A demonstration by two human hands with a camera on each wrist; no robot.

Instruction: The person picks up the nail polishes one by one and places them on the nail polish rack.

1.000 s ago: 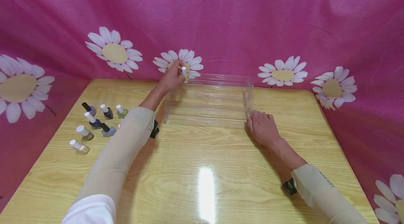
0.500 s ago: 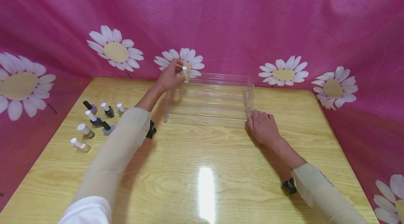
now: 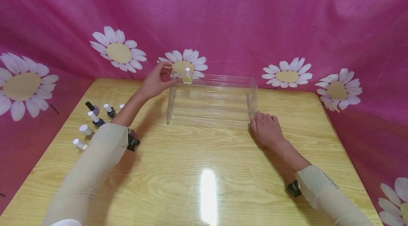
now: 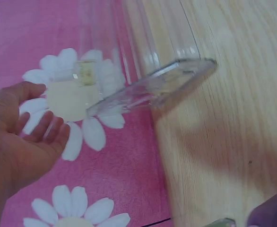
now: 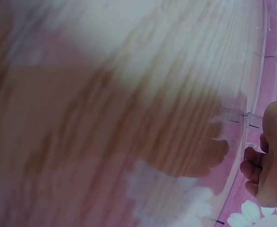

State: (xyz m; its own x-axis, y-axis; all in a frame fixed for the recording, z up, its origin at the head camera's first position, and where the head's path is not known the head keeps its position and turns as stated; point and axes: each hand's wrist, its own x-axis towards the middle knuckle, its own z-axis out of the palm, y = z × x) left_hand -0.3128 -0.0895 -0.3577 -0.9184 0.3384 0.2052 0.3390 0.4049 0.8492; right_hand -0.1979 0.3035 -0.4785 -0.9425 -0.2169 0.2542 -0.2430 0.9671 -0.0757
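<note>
A clear acrylic tiered rack (image 3: 171, 105) stands at the back middle of the table. On its top tier, near the left end, a small nail polish bottle (image 3: 187, 77) with a white cap and yellow polish stands upright. My left hand (image 3: 155, 81) is just left of the bottle, apart from it, with fingers spread and nothing between them. In the left wrist view that bottle (image 4: 86, 73) shows beyond the fingertips. My right hand (image 3: 267, 128) holds the rack's front right corner with curled fingers; in the right wrist view those fingers (image 5: 253, 170) are bent at the clear edge.
Several nail polish bottles stand on the table's left side, among them a purple one with a black cap (image 3: 92, 107) and a dark blue one (image 3: 96, 119). My left forearm partly covers this group. A pink daisy-print cloth (image 3: 229, 24) hangs behind the table (image 3: 242, 176).
My left hand has let go of the yellow nail polish bottle and moved left, leaving it standing on the rack's top tier. The right hand has stayed at the rack's corner.
</note>
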